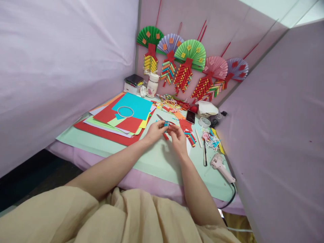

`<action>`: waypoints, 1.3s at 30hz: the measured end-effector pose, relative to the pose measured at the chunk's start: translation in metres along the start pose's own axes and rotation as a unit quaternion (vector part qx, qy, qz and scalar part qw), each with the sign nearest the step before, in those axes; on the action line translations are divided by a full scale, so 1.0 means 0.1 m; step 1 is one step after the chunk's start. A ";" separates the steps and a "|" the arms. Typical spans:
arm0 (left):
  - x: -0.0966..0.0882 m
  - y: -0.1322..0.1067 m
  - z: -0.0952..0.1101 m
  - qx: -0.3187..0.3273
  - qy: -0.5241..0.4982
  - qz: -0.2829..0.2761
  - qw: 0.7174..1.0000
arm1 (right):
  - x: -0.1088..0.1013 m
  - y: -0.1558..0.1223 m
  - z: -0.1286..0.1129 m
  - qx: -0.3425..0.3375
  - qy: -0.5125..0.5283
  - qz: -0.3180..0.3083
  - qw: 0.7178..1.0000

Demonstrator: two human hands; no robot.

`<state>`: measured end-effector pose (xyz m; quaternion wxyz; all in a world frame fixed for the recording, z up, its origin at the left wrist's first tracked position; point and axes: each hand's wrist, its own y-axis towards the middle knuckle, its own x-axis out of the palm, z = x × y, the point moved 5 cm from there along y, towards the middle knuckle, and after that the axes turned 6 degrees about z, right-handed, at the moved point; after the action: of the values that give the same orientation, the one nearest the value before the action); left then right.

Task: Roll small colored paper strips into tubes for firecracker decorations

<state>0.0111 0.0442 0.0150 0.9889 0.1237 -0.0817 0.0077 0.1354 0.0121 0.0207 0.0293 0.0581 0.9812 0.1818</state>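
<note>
- Your left hand [155,130] is gripping a small blue paper roll [166,124], the fingers clamped on its left end, above the middle of the table [83,141].
- Your right hand [178,136] is meeting the roll from the other side, its fingers pinching the right end, so both hands are touching over the pale green mat [162,158].
- A red paper roll [165,136] is lying on the mat just below your hands.
- A stack of coloured paper sheets [118,118] is lying to the left of your hands, a turquoise sheet on top, and a thin ring [125,111] is resting on it.
- A partly assembled red piece with short coloured rolls [188,131] is lying just right of your right hand.
- A phone [190,116] is lying beyond that piece, with a roll of tape [204,122] beside it.
- A pink glue gun [220,166] is lying near the right edge of the table, its cable trailing over the front.
- A white bottle [152,86] is standing at the back of the table, near the paper scraps [170,102].
- Five paper fan ornaments [189,60] with strings of paper rolls are hanging on the back partition [227,27].
</note>
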 end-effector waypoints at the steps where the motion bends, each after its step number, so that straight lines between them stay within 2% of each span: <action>1: 0.00 0.00 0.00 -0.009 -0.012 0.003 1.000 | -0.01 0.00 0.00 -0.005 -0.012 0.005 1.000; 4: 0.00 0.00 -0.04 -0.068 -0.069 0.005 0.995 | -0.03 0.02 0.01 -0.041 -0.083 0.016 0.996; 6: 0.01 -0.01 -0.10 -0.130 -0.109 -0.007 0.985 | -0.03 0.02 -0.02 -0.085 -0.131 -0.001 0.988; 9: 0.04 -0.04 -0.18 -0.230 -0.170 -0.061 0.956 | 0.00 0.01 -0.06 -0.143 -0.174 -0.064 0.972; 12: 0.08 -0.07 -0.21 -0.284 -0.211 -0.121 0.927 | 0.02 -0.01 -0.07 -0.154 -0.172 -0.116 0.966; 16: 0.09 -0.10 -0.21 -0.310 -0.218 -0.157 0.912 | 0.04 -0.03 -0.07 -0.139 -0.160 -0.147 0.966; 24: 0.07 -0.13 -0.24 -0.366 -0.236 -0.178 0.882 | 0.02 -0.02 -0.07 -0.129 -0.156 -0.130 0.971; 33: 0.07 -0.14 -0.19 -0.393 -0.294 -0.166 0.855 | 0.02 -0.01 -0.03 -0.088 -0.092 -0.120 0.985; 39: 0.08 -0.14 -0.19 -0.394 -0.317 -0.191 0.842 | 0.04 -0.01 -0.02 -0.096 -0.064 -0.124 0.986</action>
<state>0.0225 0.0356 -0.0047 0.8564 -0.2670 -0.3617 -0.2539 0.1312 0.0105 0.0221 0.1199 -0.0557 0.9548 0.2664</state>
